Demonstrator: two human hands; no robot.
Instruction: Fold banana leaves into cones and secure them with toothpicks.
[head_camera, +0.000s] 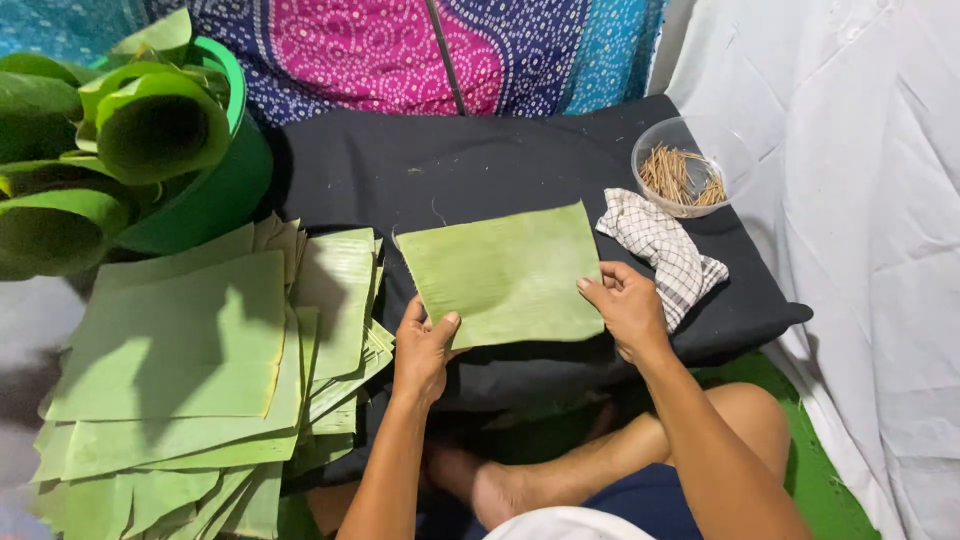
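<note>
A light green rectangular leaf piece (505, 270) lies flat on a black cloth-covered board (450, 165). My left hand (422, 350) grips its near left corner, thumb on top. My right hand (625, 305) holds its near right edge with the fingers pressed on the leaf. Both forearms reach in from below, above my crossed legs.
A thick stack of cut leaf pieces (190, 370) lies to the left. A green tub (215, 195) holds rolled dark leaves (150, 125). A clear bowl of thin sticks (683, 175) and a checked cloth (665, 250) sit at the right. White sheeting (860, 250) covers the right side.
</note>
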